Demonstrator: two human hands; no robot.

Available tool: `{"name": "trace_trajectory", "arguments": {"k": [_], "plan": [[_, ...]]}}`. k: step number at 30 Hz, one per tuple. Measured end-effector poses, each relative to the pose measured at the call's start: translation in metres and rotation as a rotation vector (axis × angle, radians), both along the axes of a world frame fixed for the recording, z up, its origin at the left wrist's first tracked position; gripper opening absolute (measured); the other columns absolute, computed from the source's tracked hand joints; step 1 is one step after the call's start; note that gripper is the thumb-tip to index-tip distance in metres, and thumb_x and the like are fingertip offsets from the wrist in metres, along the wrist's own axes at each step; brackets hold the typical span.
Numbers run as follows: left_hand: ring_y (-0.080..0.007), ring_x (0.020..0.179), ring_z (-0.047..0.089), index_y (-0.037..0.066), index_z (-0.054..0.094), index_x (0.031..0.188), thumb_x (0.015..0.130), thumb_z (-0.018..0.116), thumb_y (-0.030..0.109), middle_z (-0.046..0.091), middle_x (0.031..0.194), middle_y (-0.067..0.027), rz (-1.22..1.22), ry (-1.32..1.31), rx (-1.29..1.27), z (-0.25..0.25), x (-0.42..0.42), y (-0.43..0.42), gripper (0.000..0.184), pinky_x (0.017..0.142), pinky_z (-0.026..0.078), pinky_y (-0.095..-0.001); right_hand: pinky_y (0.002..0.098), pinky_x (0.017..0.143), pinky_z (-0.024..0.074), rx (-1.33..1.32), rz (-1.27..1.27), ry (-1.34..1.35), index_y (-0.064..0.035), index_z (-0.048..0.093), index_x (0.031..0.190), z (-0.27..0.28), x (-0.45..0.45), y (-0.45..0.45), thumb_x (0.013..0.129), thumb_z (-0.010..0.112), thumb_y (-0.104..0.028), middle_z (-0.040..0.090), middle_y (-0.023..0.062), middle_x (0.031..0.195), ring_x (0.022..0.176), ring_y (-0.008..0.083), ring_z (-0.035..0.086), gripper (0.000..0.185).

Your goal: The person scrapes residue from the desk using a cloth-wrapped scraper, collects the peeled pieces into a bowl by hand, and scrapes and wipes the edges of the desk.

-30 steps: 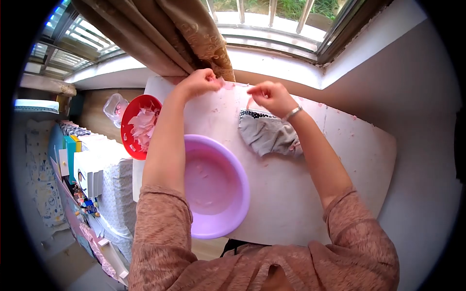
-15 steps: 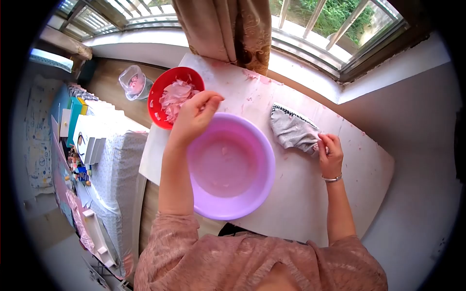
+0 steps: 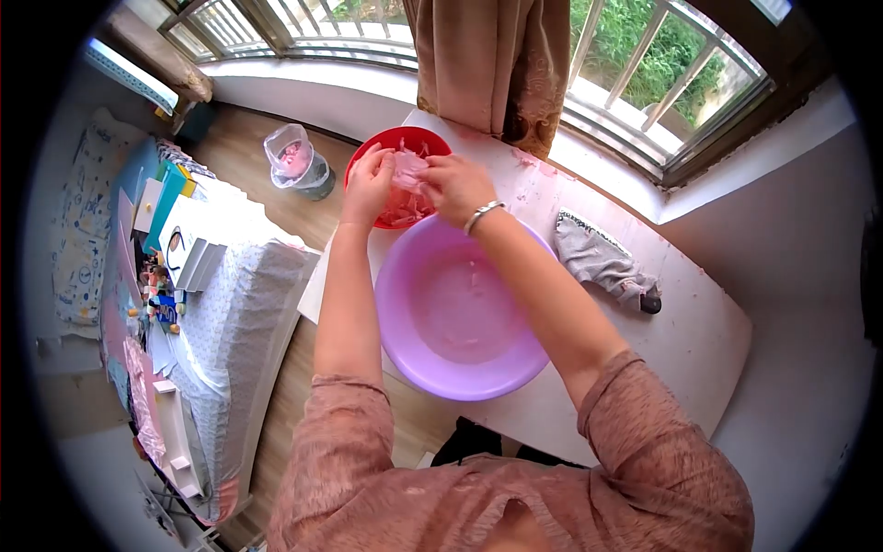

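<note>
Both hands are together above a red bowl [image 3: 353, 167] that holds thin, crumpled pink-white pieces. My left hand [image 3: 368, 187] is at the bowl's left side, its fingers closed on the edge of a clump of pink pieces [image 3: 407, 171]. My right hand [image 3: 463, 189], with a bracelet at the wrist, grips the same clump from the right. The exact kind of the pieces cannot be made out. Close below the hands stands a purple basin [image 3: 414, 371] with cloudy liquid in it. A grey cloth [image 3: 598, 257] lies to the right, a black rounded end [image 3: 650, 302] sticking out from it.
The white table [image 3: 681, 359] carries scattered pink scraps. On the floor to the left stands a clear lined bin [image 3: 317, 178] with pink material inside. A bed [image 3: 244, 322] with books and small items is farther left. A curtain [image 3: 487, 64] hangs beyond the table.
My right hand has left the grey cloth and moved left to the red bowl. Both hands now grip the pink pieces. The view has shifted, and the cloth's black end is uncovered.
</note>
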State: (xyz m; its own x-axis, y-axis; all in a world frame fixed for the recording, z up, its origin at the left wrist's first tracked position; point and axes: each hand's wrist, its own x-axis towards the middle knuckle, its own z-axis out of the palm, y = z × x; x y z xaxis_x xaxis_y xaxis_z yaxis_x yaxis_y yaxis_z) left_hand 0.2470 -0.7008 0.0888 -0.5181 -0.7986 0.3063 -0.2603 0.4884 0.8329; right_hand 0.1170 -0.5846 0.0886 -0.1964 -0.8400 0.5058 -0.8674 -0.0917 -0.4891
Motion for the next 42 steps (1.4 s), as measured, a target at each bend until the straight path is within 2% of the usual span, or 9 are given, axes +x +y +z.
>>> {"name": "trace_trajectory", "arguments": {"k": [4,10,13,17,20,22,26,29,42], "plan": [[-0.0174,0.095,0.056,-0.001,0.058,0.100,0.084,0.050,0.009,0.059,0.103,-0.0116,0.045,0.176,0.040,0.001,0.023,0.003,0.020,0.081,0.043,-0.0266,0.0331,0.070,0.0479,0.003,-0.199,-0.503,-0.0075,0.066,0.081,0.027,-0.026,0.035,0.077,0.059,-0.015,0.063,0.0121,0.081,0.075,0.0264,0.061,0.011],[-0.0245,0.085,0.055,0.002,0.059,0.090,0.078,0.056,0.005,0.058,0.093,-0.0111,0.365,0.003,-0.272,0.016,0.062,0.059,0.013,0.074,0.044,-0.0320,0.0401,0.082,0.0398,0.713,-0.643,0.060,-0.0171,0.053,0.114,0.013,-0.079,0.227,0.071,0.063,-0.041,0.054,0.0118,0.104,0.097,0.0289,0.051,0.050],[-0.0282,0.091,0.053,0.004,0.059,0.087,0.073,0.058,0.004,0.058,0.095,-0.0106,0.005,-0.081,-0.407,0.034,0.042,0.107,0.014,0.081,0.041,-0.0361,0.0425,0.081,0.0372,0.936,-0.727,0.154,-0.0241,0.044,0.124,-0.022,-0.082,0.279,0.066,0.065,-0.049,0.051,0.0121,0.103,0.095,0.0297,0.049,0.066],[-0.0276,0.099,0.050,0.007,0.057,0.098,0.074,0.060,0.012,0.057,0.100,-0.0114,0.057,-0.480,-0.753,0.039,0.026,0.144,0.025,0.083,0.040,-0.0360,0.0429,0.074,0.0379,0.694,-0.647,0.283,-0.0279,0.040,0.125,-0.052,-0.095,0.291,0.065,0.067,-0.042,0.051,0.0094,0.090,0.085,0.0271,0.050,0.067],[-0.0302,0.092,0.054,0.007,0.056,0.099,0.077,0.058,0.018,0.059,0.095,-0.0141,0.464,-0.558,-0.565,0.011,0.044,0.136,0.025,0.078,0.043,-0.0378,0.0416,0.073,0.0409,0.763,-0.557,0.233,-0.0269,0.042,0.124,-0.045,-0.101,0.286,0.066,0.066,-0.033,0.052,0.0098,0.088,0.083,0.0266,0.051,0.064],[-0.0354,0.079,0.058,0.003,0.055,0.096,0.079,0.059,0.022,0.061,0.086,-0.0154,0.395,-0.857,0.128,0.015,0.054,0.138,0.026,0.070,0.046,-0.0410,0.0408,0.072,0.0442,0.693,-0.534,0.184,-0.0251,0.045,0.120,-0.047,-0.106,0.285,0.065,0.064,-0.027,0.056,0.0106,0.085,0.080,0.0273,0.055,0.058],[-0.0297,0.064,0.058,-0.002,0.054,0.092,0.079,0.061,0.020,0.061,0.075,-0.0126,0.194,-0.699,0.057,-0.004,0.078,0.131,0.026,0.062,0.047,-0.0378,0.0390,0.064,0.0482,0.620,-0.620,-0.062,-0.0205,0.053,0.107,-0.018,-0.108,0.281,0.066,0.057,-0.023,0.062,0.0107,0.078,0.072,0.0302,0.060,0.041],[-0.0102,0.065,0.052,-0.003,0.053,0.089,0.078,0.061,0.011,0.058,0.075,-0.0066,0.000,-0.368,0.524,-0.004,0.079,0.148,0.020,0.059,0.045,-0.0252,0.0363,0.059,0.0482,0.532,-0.721,-0.179,-0.0217,0.060,0.095,0.002,-0.106,0.288,0.065,0.056,-0.021,0.061,0.0079,0.066,0.064,0.0264,0.060,0.030],[-0.0104,0.057,0.054,-0.001,0.052,0.092,0.080,0.058,0.011,0.055,0.074,-0.0043,-0.213,-0.273,0.908,0.003,0.030,0.276,0.018,0.042,0.046,-0.0233,0.0289,0.056,0.0472,0.078,-0.608,-0.136,-0.0148,0.063,0.096,0.076,-0.108,0.356,0.059,0.076,-0.023,0.063,0.0067,0.073,0.062,0.0208,0.061,0.040]]}}
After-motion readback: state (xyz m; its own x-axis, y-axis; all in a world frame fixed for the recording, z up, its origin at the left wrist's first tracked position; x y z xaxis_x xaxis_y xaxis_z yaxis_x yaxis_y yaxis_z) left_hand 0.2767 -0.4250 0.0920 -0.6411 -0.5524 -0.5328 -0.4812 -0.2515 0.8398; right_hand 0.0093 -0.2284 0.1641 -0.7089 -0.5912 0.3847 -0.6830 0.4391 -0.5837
